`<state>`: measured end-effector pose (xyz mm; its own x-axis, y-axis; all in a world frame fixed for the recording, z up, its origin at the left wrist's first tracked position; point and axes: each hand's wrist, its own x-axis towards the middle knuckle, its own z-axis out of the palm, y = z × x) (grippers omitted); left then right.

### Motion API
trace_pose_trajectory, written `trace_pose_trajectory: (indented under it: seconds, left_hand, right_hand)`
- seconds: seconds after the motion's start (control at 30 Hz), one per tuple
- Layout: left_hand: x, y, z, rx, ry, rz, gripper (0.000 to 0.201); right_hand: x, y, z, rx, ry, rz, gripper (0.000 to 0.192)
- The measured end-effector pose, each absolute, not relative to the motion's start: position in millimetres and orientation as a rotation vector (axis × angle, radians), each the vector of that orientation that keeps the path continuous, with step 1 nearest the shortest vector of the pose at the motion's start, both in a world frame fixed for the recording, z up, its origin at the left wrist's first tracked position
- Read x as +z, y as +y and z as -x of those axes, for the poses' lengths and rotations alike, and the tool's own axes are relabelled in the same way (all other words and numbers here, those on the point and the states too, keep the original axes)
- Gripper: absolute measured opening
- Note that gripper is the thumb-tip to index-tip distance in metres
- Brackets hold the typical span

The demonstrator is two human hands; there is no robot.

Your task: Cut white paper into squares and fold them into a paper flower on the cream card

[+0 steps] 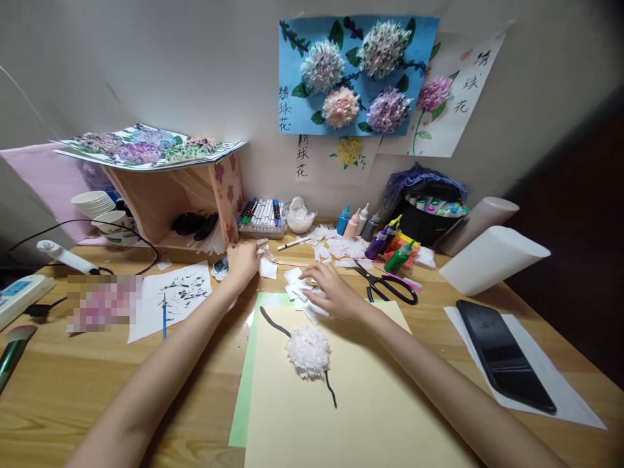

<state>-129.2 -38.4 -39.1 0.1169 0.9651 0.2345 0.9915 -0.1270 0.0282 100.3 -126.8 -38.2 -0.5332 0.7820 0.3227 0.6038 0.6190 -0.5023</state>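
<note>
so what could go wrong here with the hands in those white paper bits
The right hand rests on loose white paper squares, so a sweep could scatter them. Open black-handled scissors lie close to that hand, a possible nick. The left hand might knock the white marker pen nearby.

A paper flower (308,351) lies on a card sheet (351,403) near on the surface (73,390). Scissors (387,284) lie far right of it, a phone (502,354) further right, a painted sheet (170,299) left.

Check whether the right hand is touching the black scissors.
Apart. The head view shows the right hand lying on white paper scraps, with bare table between its knuckles and the scissors.
</note>
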Motion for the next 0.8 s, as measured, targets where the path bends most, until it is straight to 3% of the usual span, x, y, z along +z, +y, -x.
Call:
trace_pose_trajectory:
  seconds: [0.2, 0.4, 0.5, 0.6, 0.8]
  left_hand:
    - [-38.4, -38.4, 134.1, -0.491, -1.908, 2.234, 0.032]
    - [-31.2, -47.9, 135.4, -1.269, -2.063, 2.155, 0.028]
    - [-33.0, -52.7, 135.2, -1.657, -2.155, 2.205, 0.026]
    - [-35.8, -61.3, 131.0, -1.91, -2.181, 2.263, 0.023]
    - [-42.1, -81.3, 98.5, -2.089, -1.962, 2.507, 0.02]
  right_hand:
    - [-46.8, -87.0, -56.3, 0.595, -2.151, 1.205, 0.012]
    - [-60.8, -48.1, -4.2, 0.606, -2.164, 1.24, 0.041]
    - [-63.9, -43.7, 8.8, 0.618, -2.138, 1.259, 0.024]
    - [-56.9, -47.4, 1.7, 0.709, -2.075, 1.267, 0.006]
    - [-38.5, -78.6, -72.4, 0.932, -1.943, 1.466, 0.018]
